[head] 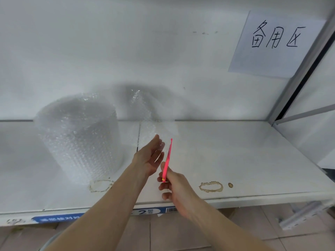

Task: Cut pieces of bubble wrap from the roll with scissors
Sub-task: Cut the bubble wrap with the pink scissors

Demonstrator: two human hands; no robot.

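A big roll of clear bubble wrap stands upright on the white shelf, left of centre. A loose sheet of bubble wrap runs from the roll to the right and down toward my hands. My left hand is stretched out with straight fingers, palm facing right, touching the lower edge of that sheet. My right hand grips the handle of pink scissors, whose blades point up and away, right beside my left palm. Whether the blades are apart is not visible.
A paper sign with handwritten characters hangs on the white back wall at the right. A metal frame post bounds the shelf on the right. Brown ring stains mark the shelf near its front edge. A blue label strip runs along the front.
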